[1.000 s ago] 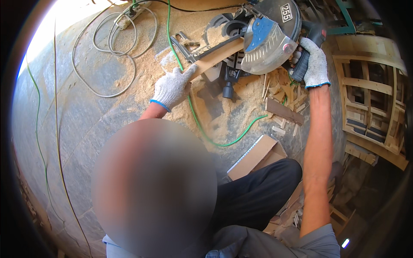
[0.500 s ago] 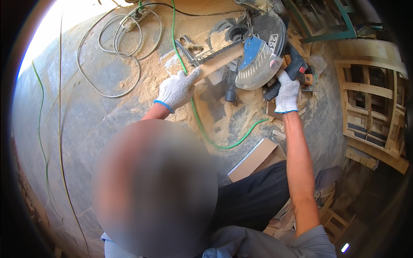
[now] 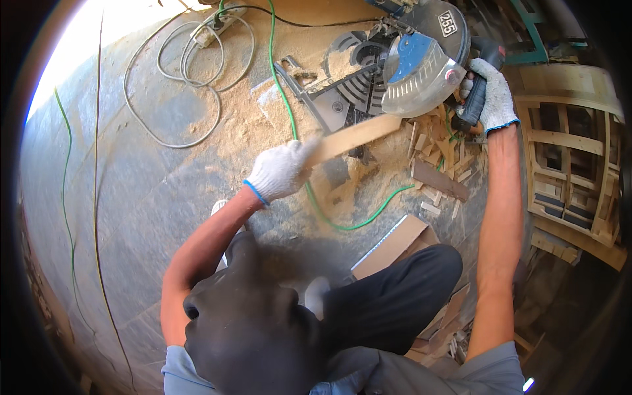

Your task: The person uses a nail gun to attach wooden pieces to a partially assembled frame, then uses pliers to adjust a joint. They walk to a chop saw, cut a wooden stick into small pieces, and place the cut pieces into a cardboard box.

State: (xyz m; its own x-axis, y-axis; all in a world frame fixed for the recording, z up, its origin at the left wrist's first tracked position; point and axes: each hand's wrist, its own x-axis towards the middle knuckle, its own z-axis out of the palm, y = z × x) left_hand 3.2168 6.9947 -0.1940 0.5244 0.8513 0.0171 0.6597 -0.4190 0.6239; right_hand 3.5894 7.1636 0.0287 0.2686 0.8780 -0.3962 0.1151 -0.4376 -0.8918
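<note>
My left hand (image 3: 280, 171), in a white knitted glove with a blue cuff, is closed on the near end of a flat wooden board (image 3: 361, 137). The board slants up to the right, and its far end lies by the clear blade guard (image 3: 421, 85) of a miter saw (image 3: 446, 29). It is off the saw's fence and in front of the slotted round base (image 3: 359, 99). My right hand (image 3: 495, 99), gloved the same way, wraps its fingers round the saw's black handle (image 3: 472, 104). The saw head is raised; the blade itself is hidden behind the guard.
Sawdust (image 3: 230, 128) covers the floor around the saw. Wood offcuts (image 3: 441, 181) lie below its right side. A green cord (image 3: 359, 226) loops across the floor near the board; a grey cable (image 3: 158, 141) lies coiled left. An open cardboard box (image 3: 395, 247) sits by my knee, wooden frames (image 3: 563, 137) at right.
The saw head has risen, my right hand going up and right with its handle. My left hand has drawn the board off the fence, toward me and slightly right.
</note>
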